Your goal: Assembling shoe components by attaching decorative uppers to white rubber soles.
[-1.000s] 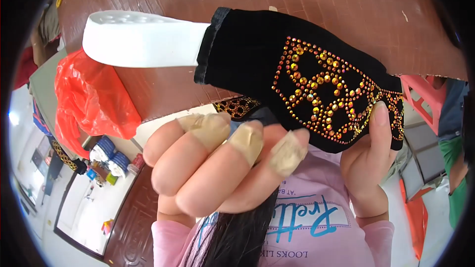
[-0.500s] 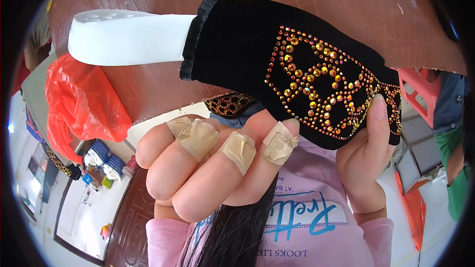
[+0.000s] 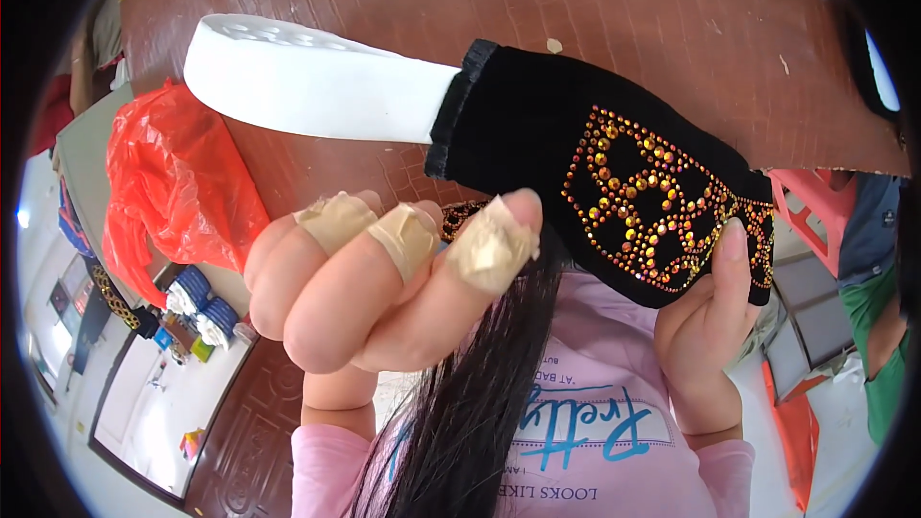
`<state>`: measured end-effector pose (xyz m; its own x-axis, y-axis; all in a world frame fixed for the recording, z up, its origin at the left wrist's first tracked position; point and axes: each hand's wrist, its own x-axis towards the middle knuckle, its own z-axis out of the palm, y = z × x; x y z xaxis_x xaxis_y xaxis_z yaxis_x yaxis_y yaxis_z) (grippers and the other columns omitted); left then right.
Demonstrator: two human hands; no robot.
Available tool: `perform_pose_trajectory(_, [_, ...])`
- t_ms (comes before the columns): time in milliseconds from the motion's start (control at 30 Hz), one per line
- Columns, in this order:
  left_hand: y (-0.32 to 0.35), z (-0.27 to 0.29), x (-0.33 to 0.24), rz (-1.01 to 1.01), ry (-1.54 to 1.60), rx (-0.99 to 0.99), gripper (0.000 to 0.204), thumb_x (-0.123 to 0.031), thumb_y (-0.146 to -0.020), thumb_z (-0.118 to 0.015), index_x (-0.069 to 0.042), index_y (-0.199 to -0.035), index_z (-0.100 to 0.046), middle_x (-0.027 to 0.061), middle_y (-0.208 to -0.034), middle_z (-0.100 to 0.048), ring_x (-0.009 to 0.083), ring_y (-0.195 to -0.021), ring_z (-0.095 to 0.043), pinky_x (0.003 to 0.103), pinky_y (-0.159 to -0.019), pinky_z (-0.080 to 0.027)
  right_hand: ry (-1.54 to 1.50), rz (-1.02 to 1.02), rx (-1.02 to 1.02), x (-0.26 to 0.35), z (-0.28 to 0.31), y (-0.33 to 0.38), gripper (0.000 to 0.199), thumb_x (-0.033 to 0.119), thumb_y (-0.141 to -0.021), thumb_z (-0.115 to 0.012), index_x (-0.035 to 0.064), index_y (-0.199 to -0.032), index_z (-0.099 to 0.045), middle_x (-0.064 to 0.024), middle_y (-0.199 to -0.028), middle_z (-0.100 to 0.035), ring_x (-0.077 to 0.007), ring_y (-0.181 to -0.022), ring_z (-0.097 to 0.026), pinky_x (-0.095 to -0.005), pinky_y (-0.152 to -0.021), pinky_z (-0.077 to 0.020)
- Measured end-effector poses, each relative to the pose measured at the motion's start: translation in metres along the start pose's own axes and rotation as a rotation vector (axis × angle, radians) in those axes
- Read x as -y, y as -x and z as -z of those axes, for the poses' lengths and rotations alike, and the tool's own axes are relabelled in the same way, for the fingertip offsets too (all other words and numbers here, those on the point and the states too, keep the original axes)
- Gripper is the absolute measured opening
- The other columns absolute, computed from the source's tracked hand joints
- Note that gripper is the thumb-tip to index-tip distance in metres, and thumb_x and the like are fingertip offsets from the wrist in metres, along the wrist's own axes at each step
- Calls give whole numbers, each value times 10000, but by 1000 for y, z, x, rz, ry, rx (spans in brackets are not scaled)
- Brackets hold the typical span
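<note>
My right hand (image 3: 705,326) grips the front end of a black velvety shoe upper (image 3: 537,125), its thumb lying on the stones. Orange-gold rhinestones (image 3: 662,201) form a ringed pattern on the black fabric. Out of the upper's frayed far-left edge sticks a white sole-shaped piece (image 3: 317,82), with round dimples on its top. Just left of the upper and apart from it is my left hand (image 3: 384,288), fingers curled and wrapped in beige tape. Its thumb is hidden, so what it may pinch does not show. Behind it peeks another rhinestone-covered black piece (image 3: 462,219).
A brown leather-look tabletop (image 3: 652,10) spreads beyond the shoe. On its left lies a crumpled red plastic bag (image 3: 182,182). A pink stool (image 3: 815,192) stands at the right, beside a person in green and blue (image 3: 868,278). Long black hair (image 3: 480,374) hangs in front of me.
My left hand has come away from the upper's lower edge and moved left. The upper and white piece have shifted right and tilted, still held in my right hand.
</note>
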<state>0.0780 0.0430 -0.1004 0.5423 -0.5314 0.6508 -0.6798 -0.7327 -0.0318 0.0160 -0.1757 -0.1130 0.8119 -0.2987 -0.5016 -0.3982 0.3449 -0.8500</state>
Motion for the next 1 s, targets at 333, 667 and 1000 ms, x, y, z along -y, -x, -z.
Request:
perform_pose_trajectory(333, [5,9,-33,930,982,39,252,-271,-795,-739,-64,-895,-635,9,-837,-590,104,-718,-489,236,-673,-426,-48,16,26,-3,-2,3,379,197,-1001,-383,-6,-1314,-451,-119,-1255,-569,-182,-1089,-570,-295,-941,-442])
perform_pose_trajectory(667, [-43,-5,-74,1570,1451,-46,219,-103,-791,-738,2,-936,-612,36,-808,-613,80,-696,-509,193,-651,-411,-67,-236,165,7,54,8,369,196,-936,-549,-23,-1229,-501,-113,-1077,-628,-177,-830,-609,-262,-739,-483])
perform_pose_trajectory(1000, [-35,-6,-101,1602,1266,-183,187,-72,-774,-743,-8,-902,-622,-15,-720,-570,50,-611,-446,162,-580,-369,491,322,646,121,27,-57,89,-24,-789,-571,-42,-836,-645,-90,-810,-638,-143,-664,-516,-201,-615,-402])
